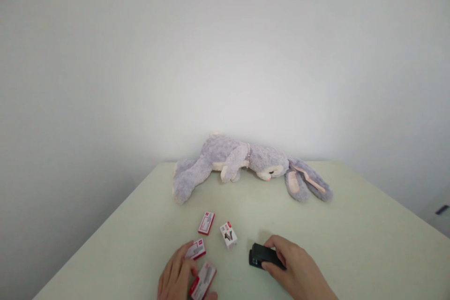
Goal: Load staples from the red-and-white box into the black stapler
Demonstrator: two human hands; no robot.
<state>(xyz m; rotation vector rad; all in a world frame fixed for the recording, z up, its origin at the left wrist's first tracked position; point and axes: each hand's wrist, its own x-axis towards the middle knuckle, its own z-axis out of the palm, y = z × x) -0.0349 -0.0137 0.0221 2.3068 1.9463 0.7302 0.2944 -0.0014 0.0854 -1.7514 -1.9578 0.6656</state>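
1. The right hand (298, 269) closes around a black stapler (262, 256), thumb on the near side and fingers over the far side, with the stapler's front end poking out to the left. The stapler appears to rest on the pale table (351, 225). The risk as I judge it: the hold sits toward the rear, so a lift could let the front end dip or the tool pivot in the palm.

2. The left hand (179, 276) holds a small red-and-white staple box (203, 281) between thumb and fingers at the near edge of the table. Its fingertips also touch a 2nd box (196, 249) just beyond. A sweep of those fingers could push the 2nd box away or knock it off line.

3. Whether the held box is open, I cannot tell. If it is, tilting it could spill staples onto the table.

4. 2 more boxes lie near: 1 flat (206, 223), 1 standing on its side (228, 235) between the hands. The standing 1 looks easy to topple if either hand crosses the gap.

5. The held box lies close to the near edge; a slip there could drop it off the table.

6. A grey plush rabbit (242, 164) lies at the far side against the wall, well apart from both hands, so it poses little risk.
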